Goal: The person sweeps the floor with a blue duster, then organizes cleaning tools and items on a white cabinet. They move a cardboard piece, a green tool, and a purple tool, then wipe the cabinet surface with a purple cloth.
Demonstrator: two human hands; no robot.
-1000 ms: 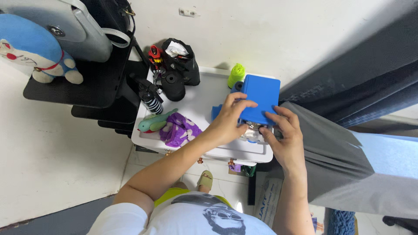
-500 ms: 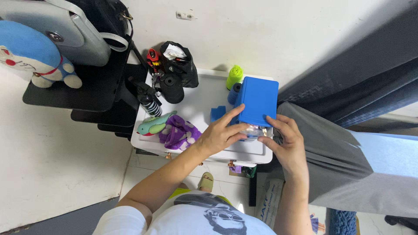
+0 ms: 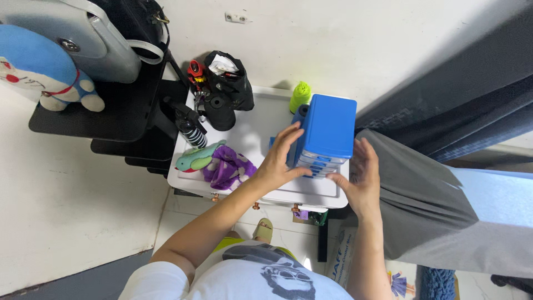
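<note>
- We see a blue drawer box [image 3: 327, 130] standing upright on the white cabinet top [image 3: 252, 130], towards its 3 o'clock end, with a stack of small drawer fronts facing 6 o'clock
- Our left hand [image 3: 280, 161] lies flat against the box's 9 o'clock side, fingers stretched up along that wall and the thumb curled under the lowest drawer fronts; the hand is spread, not pinching
- Our right hand [image 3: 360, 178] sits at the box's 3 o'clock lower corner, palm turned in, fingers open and touching the side wall, thumb reaching towards the drawer fronts
- Together the two hands press the box between them; we cannot tell whether it is lifted or resting on the top
- A small blue block [image 3: 273, 143] shows just at 9 o'clock of the box, partly hidden behind the left hand
- A lime-green bottle cap [image 3: 301, 95] stands at 11 o'clock of the box, close to it
- A purple cloth [image 3: 227, 165] with pale flowers lies at 9 o'clock of the left hand, and a green plush bird [image 3: 195, 157] touches it on the far side
- A black bag [image 3: 230, 83] with white paper inside stands at the cabinet's 11 o'clock corner
- Grey fabric [image 3: 422, 194] hangs at 3 o'clock of the right hand, just beside it
- A blue plush toy [image 3: 41, 64] rests on a black shelf [image 3: 105, 111], well apart at 10 o'clock
</note>
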